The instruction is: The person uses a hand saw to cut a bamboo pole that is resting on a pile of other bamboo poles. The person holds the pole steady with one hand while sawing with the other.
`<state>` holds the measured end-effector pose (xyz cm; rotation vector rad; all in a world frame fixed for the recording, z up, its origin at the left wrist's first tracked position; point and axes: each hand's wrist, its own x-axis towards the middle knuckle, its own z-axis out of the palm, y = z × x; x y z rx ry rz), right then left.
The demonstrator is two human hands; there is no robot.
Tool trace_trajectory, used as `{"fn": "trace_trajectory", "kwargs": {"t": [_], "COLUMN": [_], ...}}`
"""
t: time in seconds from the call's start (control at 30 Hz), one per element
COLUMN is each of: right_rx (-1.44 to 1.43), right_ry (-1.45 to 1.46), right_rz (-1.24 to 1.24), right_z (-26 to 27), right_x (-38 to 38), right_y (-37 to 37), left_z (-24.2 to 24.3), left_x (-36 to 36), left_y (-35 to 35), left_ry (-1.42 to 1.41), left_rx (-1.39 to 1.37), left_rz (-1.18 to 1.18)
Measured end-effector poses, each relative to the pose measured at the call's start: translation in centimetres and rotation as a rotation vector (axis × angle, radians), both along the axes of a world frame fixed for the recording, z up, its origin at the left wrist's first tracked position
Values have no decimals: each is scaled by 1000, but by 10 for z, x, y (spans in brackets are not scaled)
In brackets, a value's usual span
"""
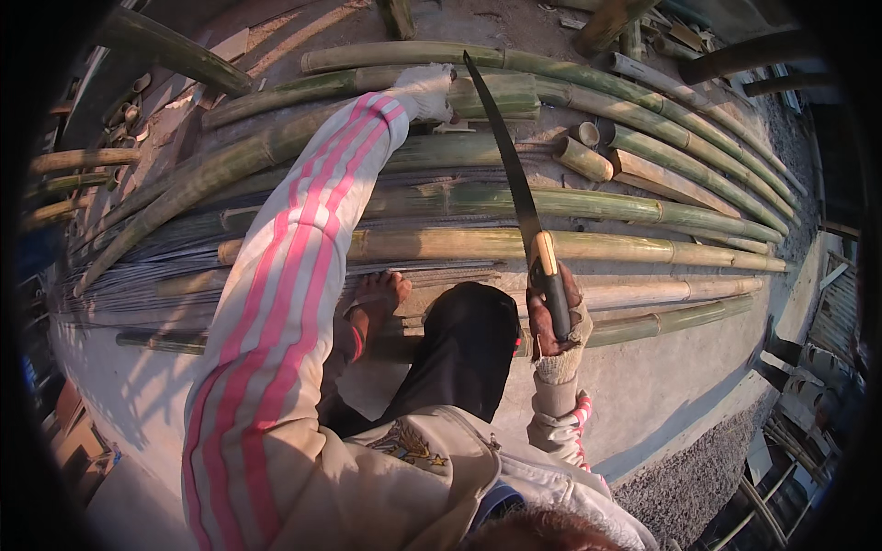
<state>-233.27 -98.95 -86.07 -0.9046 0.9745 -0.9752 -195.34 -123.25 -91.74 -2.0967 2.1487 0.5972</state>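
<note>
My right hand (551, 317), in a worn fingerless glove, is closed around the black and wood-coloured handle of a curved pruning saw (513, 158). Its toothed dark blade points away from me, and its tip appears in front of the far bamboo poles; whether it touches any is unclear. With the left arm stretched out, my left hand (428, 93), gloved too, grips a thick green bamboo pole (499, 96) close to its cut end. The sleeve and glove hide part of that pole.
Several long bamboo poles (592, 204) lie side by side on the ground. Short bamboo offcuts (583, 158) lie right of the blade. Thin metal rods (117, 282) spread at the left. An upright bamboo post (396, 19) stands at the back. Gravel (689, 475) covers the lower right.
</note>
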Motion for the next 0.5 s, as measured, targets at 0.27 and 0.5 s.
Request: {"fn": "trace_trajectory", "kwargs": {"t": [0.27,0.5], "right_rx": [-113,-332], "right_ry": [-15,487], "right_rz": [76,70], "right_z": [-12,6], "right_x": [50,33], "right_y": [-36,-28], "left_z": [-11,-7], "left_x": [-2,0], "left_y": [1,1], "left_ry": [3,-9], "left_rx": [-11,6], "left_rz": [15,0]}}
